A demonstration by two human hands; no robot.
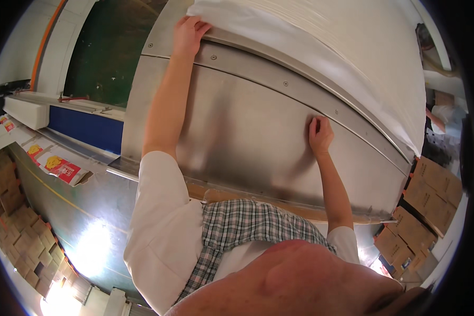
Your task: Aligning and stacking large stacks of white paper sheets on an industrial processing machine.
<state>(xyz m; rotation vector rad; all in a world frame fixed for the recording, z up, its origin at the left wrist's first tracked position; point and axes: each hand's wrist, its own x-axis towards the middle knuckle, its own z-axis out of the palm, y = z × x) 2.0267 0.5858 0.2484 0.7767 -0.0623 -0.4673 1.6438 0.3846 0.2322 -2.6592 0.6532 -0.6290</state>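
My left hand (pixel 188 35) reaches to the far left of the steel table, its bent fingers a little apart beside the corner of a white sheet (pixel 279 23). Whether the fingertips touch the sheet I cannot tell. Lower and to the right, my right hand (pixel 321 136) is closed over the brushed steel panel (pixel 247 121), fingers curled in. What it may hold, if anything, is hidden. The white sheet looks smooth and wrinkled in fine lines, lying over the raised far part of the table. A screwed steel strip (pixel 247 68) runs between panel and sheet.
A blue conveyor belt (pixel 84 129) meets the table's left side, with red-and-white printed cartons (pixel 60 164) beside it. Brown boxes (pixel 23 239) are stacked at the lower left, and more brown cartons (pixel 431 184) at the right. Another person (pixel 447 120) is at the far right.
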